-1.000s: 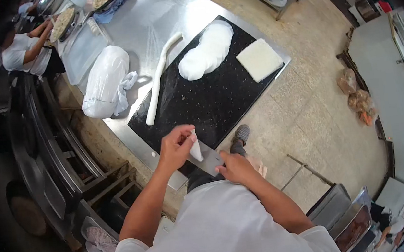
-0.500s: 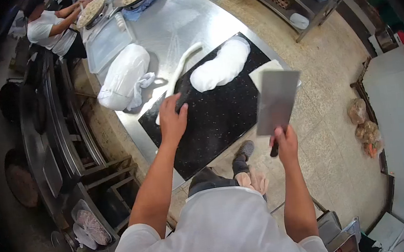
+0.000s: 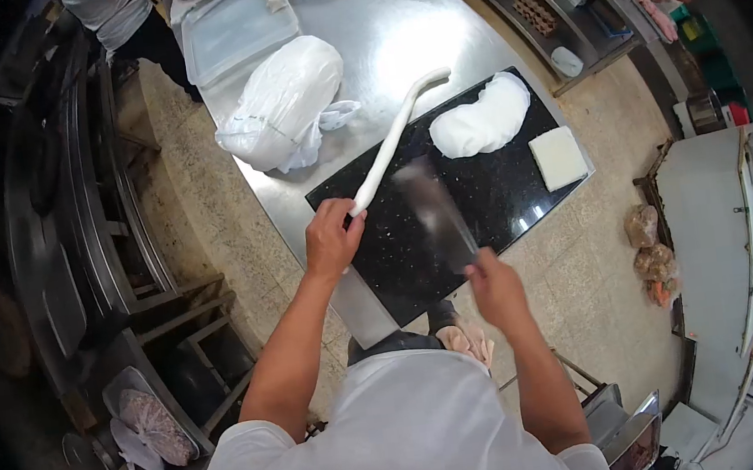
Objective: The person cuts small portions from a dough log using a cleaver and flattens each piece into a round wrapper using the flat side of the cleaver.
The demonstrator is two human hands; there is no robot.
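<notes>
Long, smooth white dough-like rope [image 3: 390,146]: near end at the left hand [image 3: 333,244], body running away from it across the left part of the black, speckled rectangular slab [image 3: 415,249], far end bending rightward onto the shiny steel bench [image 3: 451,30]. Both hands occupied: left pinches the rope's near end between thumb and fingers; right hand [image 3: 500,293] is closed around the handle of a broad metal cleaver [image 3: 439,215]. Blade motion-blurred, extending forward and left of the right hand, right of the rope; contact with the slab cannot be determined. Beyond the right hand, well apart: a rounded, lumpy white mass [image 3: 484,118] on the slab. Beyond and to the right of the same hand: a flat off-white square piece [image 3: 558,159] near the slab's corner. Beyond the left hand, slightly leftward: a bulky, knotted white plastic bag [image 3: 285,102]; farther out, a translucent rectangular tray [image 3: 236,34].
</notes>
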